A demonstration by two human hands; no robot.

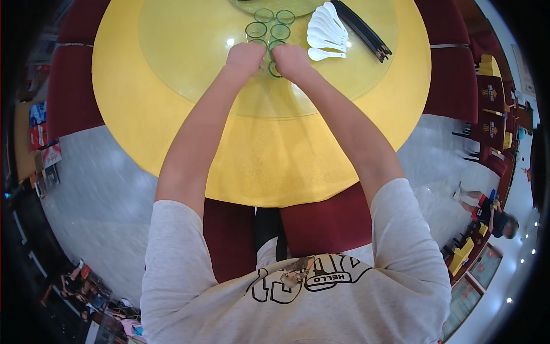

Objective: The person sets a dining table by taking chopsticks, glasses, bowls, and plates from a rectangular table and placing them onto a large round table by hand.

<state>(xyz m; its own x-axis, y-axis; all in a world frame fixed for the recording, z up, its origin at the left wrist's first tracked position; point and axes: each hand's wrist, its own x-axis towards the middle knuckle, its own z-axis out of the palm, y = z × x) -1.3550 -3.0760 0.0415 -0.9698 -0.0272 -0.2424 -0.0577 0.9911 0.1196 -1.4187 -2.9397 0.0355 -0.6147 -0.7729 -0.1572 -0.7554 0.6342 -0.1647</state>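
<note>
Clearly holding left hand (246,58) and right hand (291,60) curled at green-rimmed glasses (280,31), probably bunched in rows for easy reach; cannot tell if gripping.

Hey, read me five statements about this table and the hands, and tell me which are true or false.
1. The white spoons lie fanned out on the turntable. True.
2. The black chopsticks lie between the left hand and the right hand. False: they lie beyond the spoons, to the right.
3. Both hands are at the green-rimmed glasses. True.
4. The tablecloth is blue. False: it is yellow.
5. The spoons are nearer the left hand than the right. False: they are nearer the right hand.
</note>
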